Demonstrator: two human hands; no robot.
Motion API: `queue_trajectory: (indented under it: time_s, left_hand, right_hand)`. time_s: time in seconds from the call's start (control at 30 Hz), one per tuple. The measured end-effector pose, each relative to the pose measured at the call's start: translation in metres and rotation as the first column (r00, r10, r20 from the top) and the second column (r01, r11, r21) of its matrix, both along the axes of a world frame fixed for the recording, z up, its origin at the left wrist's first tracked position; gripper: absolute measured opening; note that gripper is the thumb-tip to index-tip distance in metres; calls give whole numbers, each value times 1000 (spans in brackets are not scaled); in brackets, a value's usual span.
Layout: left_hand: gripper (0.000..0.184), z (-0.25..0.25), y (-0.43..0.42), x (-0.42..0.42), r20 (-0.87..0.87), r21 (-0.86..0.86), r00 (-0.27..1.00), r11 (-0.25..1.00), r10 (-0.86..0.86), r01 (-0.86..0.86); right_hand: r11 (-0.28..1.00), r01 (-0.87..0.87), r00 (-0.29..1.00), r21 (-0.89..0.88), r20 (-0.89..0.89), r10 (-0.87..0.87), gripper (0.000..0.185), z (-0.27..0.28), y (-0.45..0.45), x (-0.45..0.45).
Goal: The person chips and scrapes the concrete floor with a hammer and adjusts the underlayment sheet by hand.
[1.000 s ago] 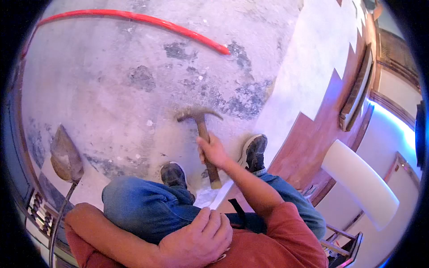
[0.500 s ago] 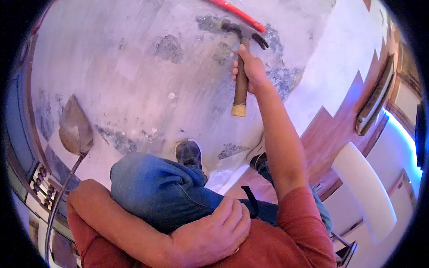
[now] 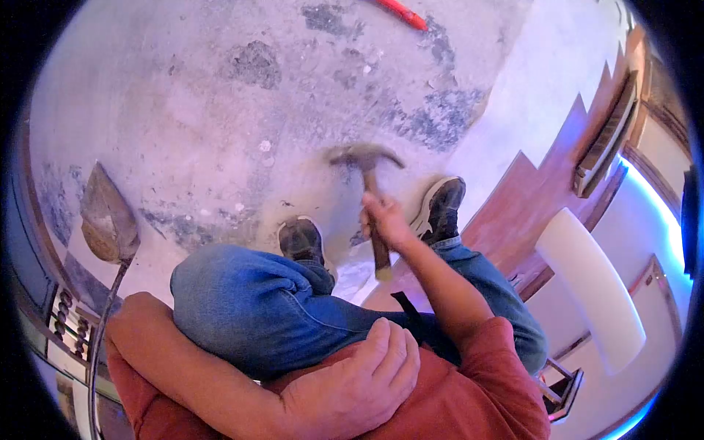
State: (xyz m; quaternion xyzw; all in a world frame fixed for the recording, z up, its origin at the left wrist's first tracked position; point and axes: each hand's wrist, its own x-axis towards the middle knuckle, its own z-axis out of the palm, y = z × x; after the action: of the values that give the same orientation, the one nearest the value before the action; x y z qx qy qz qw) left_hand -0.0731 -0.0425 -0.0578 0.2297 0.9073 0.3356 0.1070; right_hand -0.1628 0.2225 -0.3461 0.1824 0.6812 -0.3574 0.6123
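Note:
My right hand (image 3: 387,221) is closed around the wooden handle of a claw hammer (image 3: 369,172). The hammer's head points away from me, above the floor between and just beyond my shoes, slightly blurred. My left hand (image 3: 359,378) rests on the front of my red shirt, holding nothing, its fingers stretched out flat. Below the hammer is a scraped, pale floor (image 3: 198,125) with dark, rough patches.
A shovel (image 3: 108,220) with a pointed blade stands at the left. At the top lies a red bar-like tool (image 3: 403,13). Wood flooring (image 3: 506,202) with a stepped edge borders the pale floor on the right, near a white curved panel (image 3: 590,286).
My right hand has drawn the hammer back toward me, away from the red tool. My right foot shows more fully now. My left hand has stayed on my shirt.

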Motion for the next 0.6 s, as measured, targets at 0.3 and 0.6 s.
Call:
queue_trajectory:
  time_s: [0.3,0.6]
  left_hand:
    - [46,-4,8,4,66,48,997,998,-40,37]
    - [47,3,7,-9,49,-34,997,997,-68,69]
  right_hand:
    - [925,373,735,-77,-584,-345,31,12,-17,-127]
    - [937,-323,868,135,-351,350,35,-7,-46,3]
